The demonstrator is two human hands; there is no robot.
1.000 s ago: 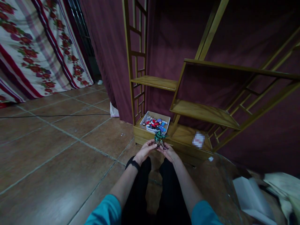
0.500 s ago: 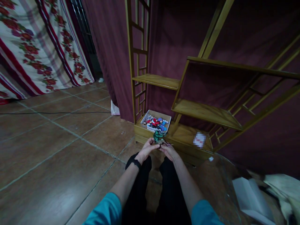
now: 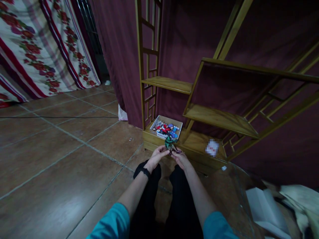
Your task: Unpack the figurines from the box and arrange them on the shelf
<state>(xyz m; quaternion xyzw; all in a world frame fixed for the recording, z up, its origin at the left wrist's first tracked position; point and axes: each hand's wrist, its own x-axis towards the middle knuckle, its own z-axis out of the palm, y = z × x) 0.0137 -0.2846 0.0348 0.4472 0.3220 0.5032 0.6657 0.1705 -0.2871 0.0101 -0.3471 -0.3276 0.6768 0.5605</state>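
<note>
Between both hands is a small bunched thing with dark green and brown-striped patches (image 3: 170, 144); its exact kind I cannot make out. My left hand (image 3: 159, 156) pinches its left side, thumb on top. From the right, my right hand (image 3: 181, 159) grips its lower edge with closed fingers. Just beyond it, a shallow white box (image 3: 181, 125) full of small red, blue and purple figures (image 3: 166, 129) sits on the low shelf. The held thing overlaps the box's front edge in my view.
A wooden shelf unit (image 3: 214, 121) with stepped boards stands ahead against a maroon curtain (image 3: 181, 39). A blurred white packet (image 3: 212, 148) lies on its bottom board. White foam-like pieces (image 3: 266, 209) lie at the right. A black cable (image 3: 59, 117) crosses the tiled floor.
The held thing has turned a little and its green part has shifted slightly right and spread. Both hands keep their grip, and the right fingers have moved slightly.
</note>
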